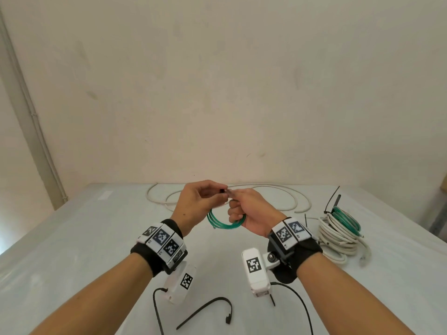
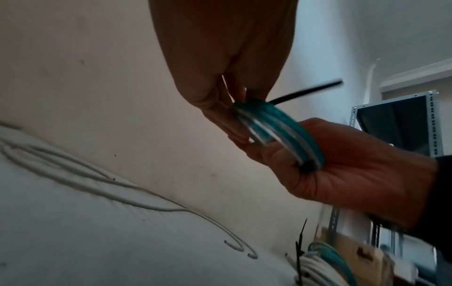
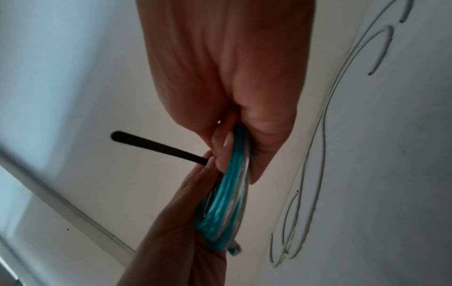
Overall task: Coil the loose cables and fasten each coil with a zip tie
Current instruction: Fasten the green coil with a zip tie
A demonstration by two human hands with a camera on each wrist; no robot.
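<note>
A small green cable coil (image 1: 223, 222) hangs between my two hands above the table. My right hand (image 1: 251, 213) grips the coil's right side, fingers curled round the strands. My left hand (image 1: 199, 201) pinches a black zip tie (image 1: 221, 190) at the top of the coil. In the left wrist view the zip tie (image 2: 305, 91) sticks out past my left fingers (image 2: 220, 116), and a black band crosses the green coil (image 2: 276, 127) inside my right hand (image 2: 347, 170). The right wrist view shows the tie's tail (image 3: 156, 144) pointing left from the coil (image 3: 227, 195).
A loose white cable (image 1: 302, 201) sprawls at the back of the white table (image 1: 72, 238). Tied white and green coils (image 1: 338, 233) lie at the right. A spare black zip tie (image 1: 205, 308) lies near the front edge, between my forearms.
</note>
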